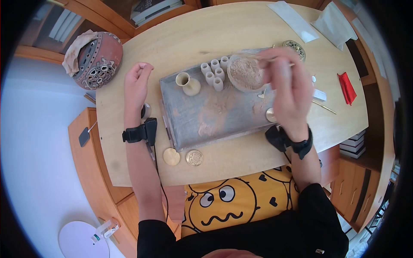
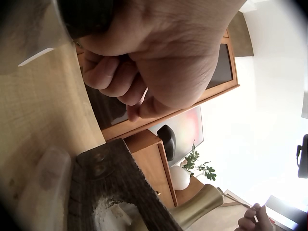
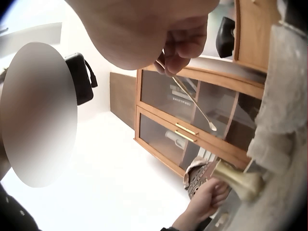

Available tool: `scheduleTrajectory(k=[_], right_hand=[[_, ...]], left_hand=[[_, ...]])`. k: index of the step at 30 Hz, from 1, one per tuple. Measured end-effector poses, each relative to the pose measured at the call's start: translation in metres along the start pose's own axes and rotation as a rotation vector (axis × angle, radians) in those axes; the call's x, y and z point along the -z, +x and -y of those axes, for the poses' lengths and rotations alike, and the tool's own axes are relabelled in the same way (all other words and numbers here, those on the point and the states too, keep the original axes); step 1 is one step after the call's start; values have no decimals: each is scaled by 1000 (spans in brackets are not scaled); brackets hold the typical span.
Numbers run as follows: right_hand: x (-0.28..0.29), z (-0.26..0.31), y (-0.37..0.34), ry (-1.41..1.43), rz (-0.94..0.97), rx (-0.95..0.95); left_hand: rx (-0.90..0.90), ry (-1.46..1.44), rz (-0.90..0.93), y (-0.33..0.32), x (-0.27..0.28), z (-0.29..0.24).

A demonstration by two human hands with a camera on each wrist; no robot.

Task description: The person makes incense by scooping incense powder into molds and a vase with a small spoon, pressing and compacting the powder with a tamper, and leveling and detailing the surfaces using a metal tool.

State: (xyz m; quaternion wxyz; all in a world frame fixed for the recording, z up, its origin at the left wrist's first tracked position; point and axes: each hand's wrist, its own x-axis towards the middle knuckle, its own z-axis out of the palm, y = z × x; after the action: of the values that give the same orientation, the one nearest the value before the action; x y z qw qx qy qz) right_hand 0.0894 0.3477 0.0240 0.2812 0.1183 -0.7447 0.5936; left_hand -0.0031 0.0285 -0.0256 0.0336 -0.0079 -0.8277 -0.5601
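Observation:
My right hand (image 1: 290,86), blurred, is raised over the right side of a bowl (image 1: 231,80) of pinkish powder (image 1: 246,72). It pinches a thin brass rod with a small spoon tip (image 3: 212,126), which points left. The bowl sits on a grey tray (image 1: 185,124), beside several small pale cylinders (image 1: 218,84) and a brass vase (image 1: 192,87) with a flared neck. Left of the tray, my left hand (image 1: 138,81) is held up with curled fingers; nothing shows in its grasp. The left wrist view shows its thumb against the folded fingers.
Two round brass pieces, one plain (image 1: 171,157) and one patterned (image 1: 194,158), lie before the tray. A patterned red pot (image 1: 109,53) stands far left. On the right are an openwork brass lid (image 1: 296,48), a brass stick (image 1: 325,107) and a red cloth pouch (image 1: 346,88).

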Motion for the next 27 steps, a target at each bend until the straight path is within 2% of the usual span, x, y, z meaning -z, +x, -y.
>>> scheduleTrajectory(k=[2,7,12,15,17,27], right_hand=[[11,-3,5,-14,-187,-115],[43,-19,16,-122,-188,-165],[39,-31,15,-253,-119,-167],[32,-32,12,-178,-91,-250],[33,-35,14,-67,-103,-372],[42,-44,17,108,-236,-498]], left_hand=[[37,-8,-5,-2,1,0],[46,-6,3,0,2,1],[19,-18,11,1,3,2],[28,-12,12,-2,2,1],[32,-21,9,-1,3,1],[20,-6,1,0,-1,0]])
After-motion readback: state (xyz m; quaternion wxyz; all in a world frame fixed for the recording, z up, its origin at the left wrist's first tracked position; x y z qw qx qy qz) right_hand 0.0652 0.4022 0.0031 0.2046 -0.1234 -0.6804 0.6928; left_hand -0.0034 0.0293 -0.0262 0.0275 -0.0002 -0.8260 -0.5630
